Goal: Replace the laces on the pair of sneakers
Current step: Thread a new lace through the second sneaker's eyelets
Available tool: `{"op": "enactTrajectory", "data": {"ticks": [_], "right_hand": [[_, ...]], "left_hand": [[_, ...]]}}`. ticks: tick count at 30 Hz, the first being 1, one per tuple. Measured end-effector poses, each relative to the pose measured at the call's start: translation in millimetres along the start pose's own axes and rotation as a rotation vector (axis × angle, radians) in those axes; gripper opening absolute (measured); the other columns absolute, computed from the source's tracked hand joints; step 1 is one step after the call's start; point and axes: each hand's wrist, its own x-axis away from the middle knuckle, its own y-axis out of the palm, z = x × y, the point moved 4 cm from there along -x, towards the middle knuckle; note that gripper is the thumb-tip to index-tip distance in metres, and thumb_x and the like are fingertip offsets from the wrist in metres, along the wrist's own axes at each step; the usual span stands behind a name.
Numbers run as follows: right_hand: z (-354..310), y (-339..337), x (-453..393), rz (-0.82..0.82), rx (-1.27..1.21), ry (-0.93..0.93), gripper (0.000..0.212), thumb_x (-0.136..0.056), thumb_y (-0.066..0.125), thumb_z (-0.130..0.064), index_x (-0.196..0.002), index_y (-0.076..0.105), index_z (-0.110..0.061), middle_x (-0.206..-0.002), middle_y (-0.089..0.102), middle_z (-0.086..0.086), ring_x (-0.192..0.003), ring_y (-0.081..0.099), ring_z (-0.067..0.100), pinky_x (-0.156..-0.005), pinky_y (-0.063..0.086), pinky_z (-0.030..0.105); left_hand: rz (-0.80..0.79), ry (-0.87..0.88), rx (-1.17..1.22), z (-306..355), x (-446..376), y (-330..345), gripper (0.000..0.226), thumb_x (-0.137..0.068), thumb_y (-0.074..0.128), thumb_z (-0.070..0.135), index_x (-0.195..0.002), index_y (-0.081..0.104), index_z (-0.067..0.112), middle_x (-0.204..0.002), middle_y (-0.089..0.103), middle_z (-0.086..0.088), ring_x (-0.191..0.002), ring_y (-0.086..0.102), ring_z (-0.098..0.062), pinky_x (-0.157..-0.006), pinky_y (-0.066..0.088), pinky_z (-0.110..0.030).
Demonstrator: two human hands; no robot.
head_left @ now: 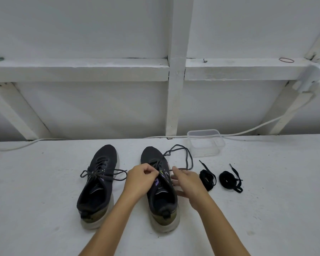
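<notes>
Right sneaker (pixel 161 183), lace (pixel 181 156) in left hand (pixel 140 177)

Single head-worn wide-angle view, aimed forward and down, white table (pixel 44 209) seen close in the lower half of the frame, white framed wall (pixel 81 108) filling the upper half, forearms entering from the bottom edge.

Two dark sneakers stand side by side, toes pointing away. The left sneaker (pixel 98 183) is laced, its grey lace tied in a bow. The right sneaker (pixel 160 193) has its grey lace (pixel 181 157) undone, looping loose beside the toe. Right of it lie two coiled black laces (pixel 208 179) (pixel 229 180), slightly apart.
</notes>
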Motion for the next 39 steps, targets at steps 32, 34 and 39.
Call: {"op": "enactTrajectory", "data": {"ticks": [32, 34, 39], "right_hand": [[-9.7, 34.4, 21.1, 0.173, 0.819, -0.276, 0.033, -0.089, 0.06, -0.05, -0.104, 0.068, -0.022, -0.097, 0.069, 0.0, -0.089, 0.065, 0.023, -0.067, 0.047, 0.028], [-10.3, 34.5, 22.5, 0.174, 0.813, -0.289, 0.03, -0.089, 0.061, -0.049, -0.103, 0.069, -0.023, -0.094, 0.07, -0.001, -0.086, 0.065, 0.022, -0.066, 0.048, 0.028], [-9.7, 33.1, 22.4, 0.17, 0.807, -0.286, 0.031, -0.09, 0.06, -0.049, -0.104, 0.07, -0.022, -0.093, 0.07, 0.0, -0.085, 0.066, 0.022, -0.066, 0.048, 0.027]], "left_hand": [[-0.134, 0.331, -0.495, 18.0, -3.0, -32.8, 0.007, -0.091, 0.07, 0.034, -0.092, 0.07, 0.027, -0.078, 0.065, 0.012, -0.072, 0.059, 0.0, -0.067, 0.044, -0.022], [-0.113, 0.298, -0.666, 20.2, -5.7, -27.2, 0.014, -0.091, 0.07, 0.031, -0.098, 0.075, 0.019, -0.091, 0.07, 0.002, -0.085, 0.063, -0.014, -0.077, 0.049, -0.026], [-0.184, 0.327, 0.092, 40.1, 6.8, -46.1, 0.01, -0.089, 0.072, 0.028, -0.079, 0.073, 0.026, -0.083, 0.065, 0.005, -0.076, 0.056, -0.006, -0.066, 0.041, -0.019]]}}
